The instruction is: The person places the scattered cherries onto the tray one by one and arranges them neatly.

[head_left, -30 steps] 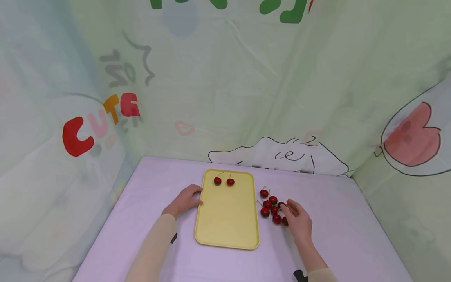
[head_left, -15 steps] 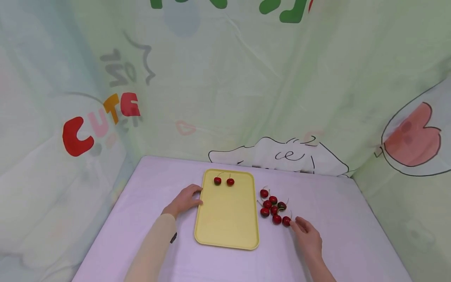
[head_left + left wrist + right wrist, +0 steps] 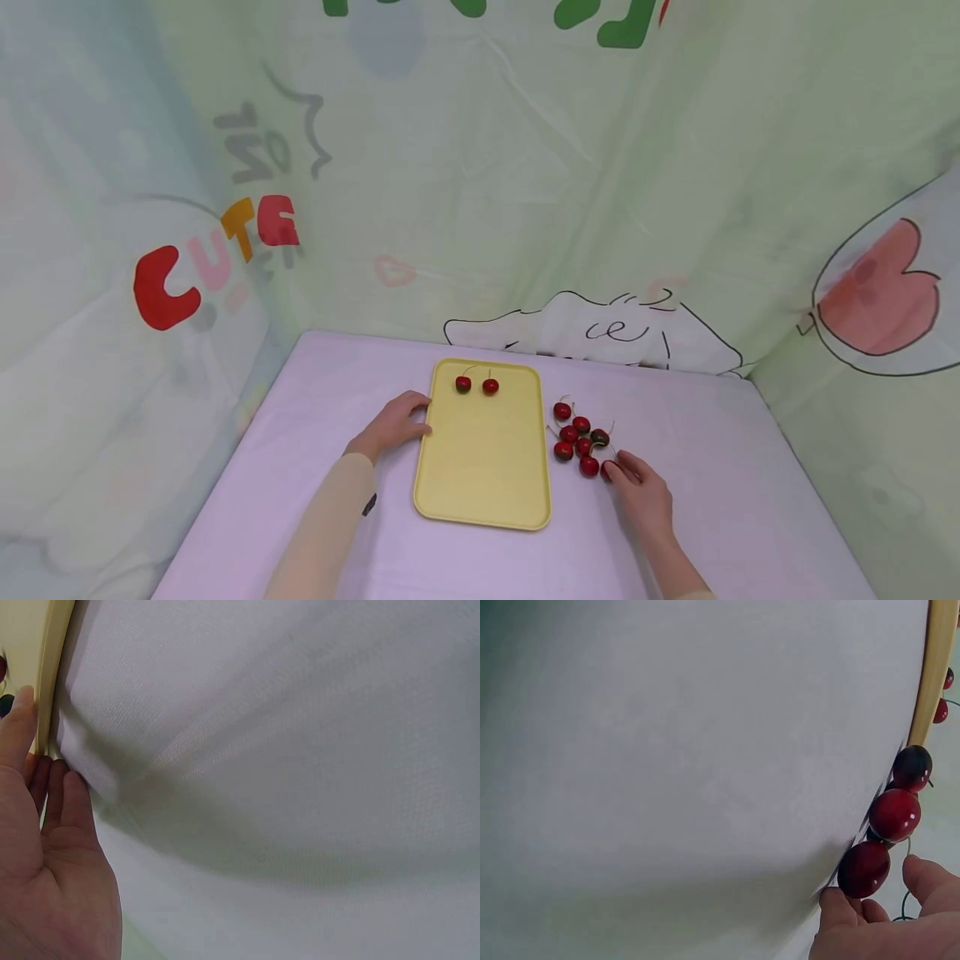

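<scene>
At the left edge of a yellow tray, my left hand holds the rim. In the left wrist view, the left thumb lies against the tray's wall, with the fingertips low beside it. My right hand is at the nearest right cherry of a loose pile, partly covering it. In the right wrist view that cherry sits between spread thumb and fingers; a gap shows on the thumb side. Two stemmed cherries, a left one and a right one, lie near the tray's far end.
Several more cherries with stems lie close together on the lilac tablecloth, just right of the tray. A printed curtain hangs behind the table and along both sides.
My right hand first drew back toward the near right from the pile, then came forward again to the nearest cherry. The left hand and tray have hardly moved.
</scene>
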### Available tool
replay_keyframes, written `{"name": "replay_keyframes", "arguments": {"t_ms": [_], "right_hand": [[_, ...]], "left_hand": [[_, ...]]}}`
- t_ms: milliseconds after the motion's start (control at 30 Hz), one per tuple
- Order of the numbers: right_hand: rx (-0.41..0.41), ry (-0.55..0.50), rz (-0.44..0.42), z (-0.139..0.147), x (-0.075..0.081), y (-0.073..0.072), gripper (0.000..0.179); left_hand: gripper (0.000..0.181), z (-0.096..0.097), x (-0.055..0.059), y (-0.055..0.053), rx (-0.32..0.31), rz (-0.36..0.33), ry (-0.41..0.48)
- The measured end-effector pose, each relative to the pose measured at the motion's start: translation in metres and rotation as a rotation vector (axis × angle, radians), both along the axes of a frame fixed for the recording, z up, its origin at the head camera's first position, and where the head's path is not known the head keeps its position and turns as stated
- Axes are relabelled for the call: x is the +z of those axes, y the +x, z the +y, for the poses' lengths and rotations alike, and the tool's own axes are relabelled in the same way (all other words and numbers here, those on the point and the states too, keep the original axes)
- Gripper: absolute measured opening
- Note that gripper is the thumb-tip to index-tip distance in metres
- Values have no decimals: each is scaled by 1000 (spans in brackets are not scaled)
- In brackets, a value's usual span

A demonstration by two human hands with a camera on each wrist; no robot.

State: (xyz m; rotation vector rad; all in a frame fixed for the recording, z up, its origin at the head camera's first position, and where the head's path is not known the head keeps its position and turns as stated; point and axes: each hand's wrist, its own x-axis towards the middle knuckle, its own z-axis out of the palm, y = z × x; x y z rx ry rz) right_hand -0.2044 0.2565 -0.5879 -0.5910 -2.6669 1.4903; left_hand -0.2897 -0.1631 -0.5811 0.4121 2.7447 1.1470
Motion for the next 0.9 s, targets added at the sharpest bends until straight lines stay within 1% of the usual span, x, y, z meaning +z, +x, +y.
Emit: {"name": "replay_keyframes", "arguments": {"t_ms": [200, 400, 533, 700, 900], "right_hand": [[37, 26, 7, 1, -5, -3, 57], [42, 69, -1, 0, -11, -6, 55], [54, 100, 5, -2, -12, -6, 56], [66, 121, 8, -4, -9, -3, 55], [45, 115, 13, -6, 4, 1, 51]], "left_hand": [[50, 0, 0, 0, 1, -4, -3], [50, -1, -1, -1, 1, 3, -1], [51, -1, -1, -2, 1, -9, 2], [50, -1, -1, -2, -3, -7, -4], [51, -1, -1, -2, 0, -11, -9]]}}
